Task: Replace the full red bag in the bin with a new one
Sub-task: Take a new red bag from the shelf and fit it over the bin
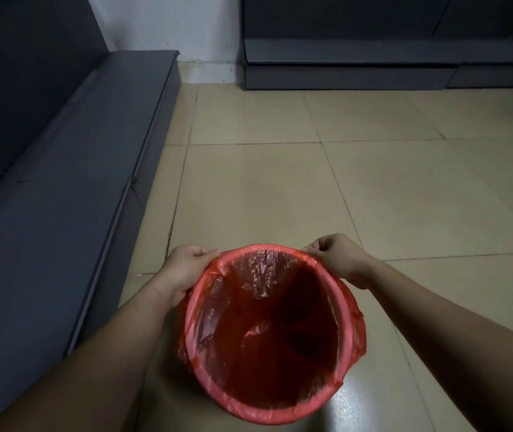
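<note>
- Bin (341, 347) standing on the tiled floor (280, 188), near the bottom centre of the view, just right of a grey sofa (62, 182).
- Red bag (267, 338) lining the bin, folded over the rim all round, loose plastic bunched outside on the right; inside looks empty.
- Left hand (183, 269) at the far-left rim, fingers curled, thumb and fingertips pinching the bag edge.
- Right hand (339, 260) at the far-right rim, fingers curled together, pinching the bag edge against the rim.
- Grey cabinet (358, 73) against the far wall, well apart from the bin.
</note>
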